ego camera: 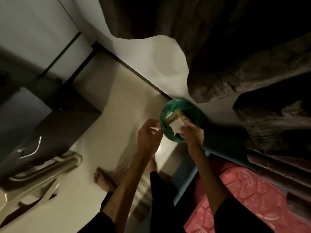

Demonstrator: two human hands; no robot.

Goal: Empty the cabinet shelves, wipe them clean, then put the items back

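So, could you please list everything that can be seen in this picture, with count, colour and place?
bin: one, lined with a green bag, on the floor by the wall, right of centre
white paper: one piece, over the bin, pinched by the right hand
small white scrap: one, at the left hand's fingertips
printed carton: one, beige, inside the bin
plastic chair: one, beige, lower left
cabinet: one, dark, with a metal handle, left
curtain: dark brown, top right
pink mattress: one, lower right
floor: pale tiles, centre
bare feet: on the floor, bottom centre
left hand: one, beside the bin
right hand: one, over the bin
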